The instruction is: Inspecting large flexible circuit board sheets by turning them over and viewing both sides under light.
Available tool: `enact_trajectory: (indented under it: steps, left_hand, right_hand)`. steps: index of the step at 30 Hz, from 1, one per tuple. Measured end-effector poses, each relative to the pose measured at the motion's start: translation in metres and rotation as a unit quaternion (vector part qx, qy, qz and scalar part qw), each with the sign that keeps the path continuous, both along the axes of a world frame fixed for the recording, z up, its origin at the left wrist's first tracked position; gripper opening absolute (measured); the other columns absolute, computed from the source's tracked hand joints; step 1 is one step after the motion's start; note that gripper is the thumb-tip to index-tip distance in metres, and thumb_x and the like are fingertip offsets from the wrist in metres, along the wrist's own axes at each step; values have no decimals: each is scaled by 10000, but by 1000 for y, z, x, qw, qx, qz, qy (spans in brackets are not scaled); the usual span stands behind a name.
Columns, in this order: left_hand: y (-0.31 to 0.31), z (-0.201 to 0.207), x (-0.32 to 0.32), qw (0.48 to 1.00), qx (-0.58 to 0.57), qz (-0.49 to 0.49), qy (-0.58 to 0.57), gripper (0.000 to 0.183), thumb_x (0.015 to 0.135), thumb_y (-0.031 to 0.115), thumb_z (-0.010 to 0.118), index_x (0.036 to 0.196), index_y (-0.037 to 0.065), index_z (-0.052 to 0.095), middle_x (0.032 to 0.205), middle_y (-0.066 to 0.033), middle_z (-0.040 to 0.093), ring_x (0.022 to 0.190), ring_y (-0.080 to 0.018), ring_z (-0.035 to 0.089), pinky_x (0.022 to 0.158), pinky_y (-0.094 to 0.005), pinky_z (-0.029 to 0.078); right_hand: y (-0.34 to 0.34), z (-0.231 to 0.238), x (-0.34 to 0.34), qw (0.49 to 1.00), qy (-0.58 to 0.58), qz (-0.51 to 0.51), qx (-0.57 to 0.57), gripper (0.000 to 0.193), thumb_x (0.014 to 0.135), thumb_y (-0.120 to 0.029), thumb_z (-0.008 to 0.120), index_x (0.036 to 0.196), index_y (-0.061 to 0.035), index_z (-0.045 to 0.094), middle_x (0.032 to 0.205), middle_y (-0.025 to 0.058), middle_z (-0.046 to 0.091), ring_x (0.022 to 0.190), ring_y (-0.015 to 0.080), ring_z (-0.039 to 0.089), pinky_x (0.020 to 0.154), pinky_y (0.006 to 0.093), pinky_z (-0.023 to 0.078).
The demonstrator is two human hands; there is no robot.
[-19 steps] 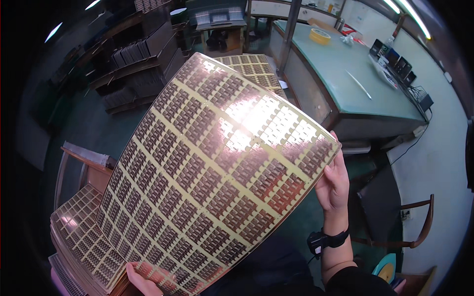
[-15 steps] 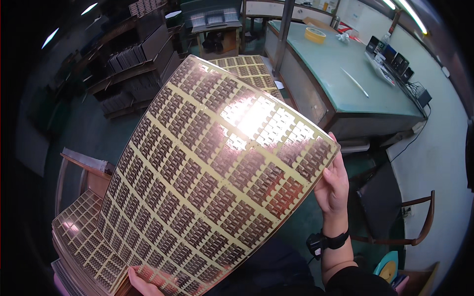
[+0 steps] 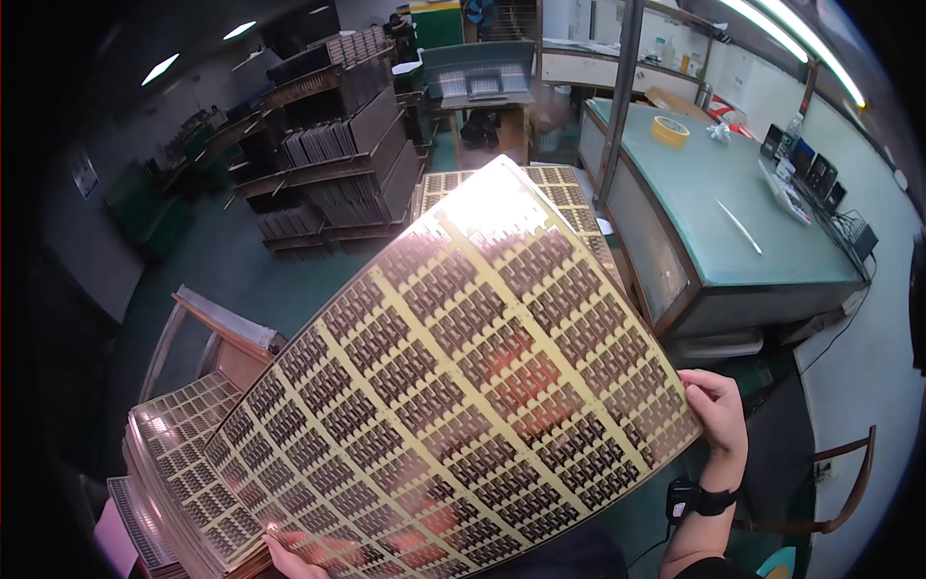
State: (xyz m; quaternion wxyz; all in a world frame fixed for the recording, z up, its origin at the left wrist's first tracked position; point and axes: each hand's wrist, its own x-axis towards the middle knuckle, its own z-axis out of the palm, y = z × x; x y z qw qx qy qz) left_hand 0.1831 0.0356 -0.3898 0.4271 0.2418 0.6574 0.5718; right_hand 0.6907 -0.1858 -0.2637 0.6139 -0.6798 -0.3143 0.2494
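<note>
A large flat circuit board panel (image 3: 453, 376), yellow-green with rows of dark shiny copper patterns, is held up at a tilt in front of me. My right hand (image 3: 719, 410) pinches its right edge, thumb on the face. At the lower left my left hand (image 3: 292, 558) grips the bottom edge, its other fingers hidden behind the panel. Left of that hand lies a stack of similar panels (image 3: 183, 434), partly covered by the held one. Bright light glares off the panel's upper corner. A black band with a small device (image 3: 702, 502) is on my right wrist.
Beyond the panel lie more patterned panels (image 3: 559, 185). A green-topped workbench (image 3: 709, 203) at right carries a yellow tape roll (image 3: 669, 131) and a white pen-like stick (image 3: 739, 228). Racks of upright boards (image 3: 333, 145) stand far left. A wooden-armed chair (image 3: 849, 507) is at right.
The panel has turned clockwise, its top corner swinging right and its right corner lowering with my right hand. My left hand keeps hold at the lower edge. The view has shifted upward and left.
</note>
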Motion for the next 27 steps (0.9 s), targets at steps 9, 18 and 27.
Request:
enact_trajectory:
  steps: [9, 18, 27]
  left_hand:
    - [4, -8, -6, 1000, 28, 7, -8, 409, 918, 352, 417, 1086, -8, 514, 1037, -105, 541, 920, -206, 512, 823, -353, 432]
    - [26, 67, -50, 943, 302, -8, -141, 291, 899, 204, 506, 1140, 48, 458, 1068, -22, 488, 981, -123, 450, 896, -298, 365]
    - [20, 98, -14, 892, 412, -186, 23, 480, 896, 424, 419, 1140, 14, 474, 1064, -120, 528, 962, -220, 505, 852, -366, 424]
  right_hand:
    - [3, -17, 17, 998, 53, 20, 26, 296, 836, -174, 591, 1025, 51, 559, 854, 18, 601, 761, 66, 541, 689, 195, 426]
    - [72, -5, 12, 991, 20, 31, 127, 196, 869, -95, 517, 1054, -30, 523, 885, -10, 567, 787, 45, 514, 660, 155, 387]
    - [14, -96, -34, 950, 98, 172, 240, 286, 886, -183, 508, 1128, -31, 493, 1095, 106, 545, 963, 141, 539, 851, 308, 452]
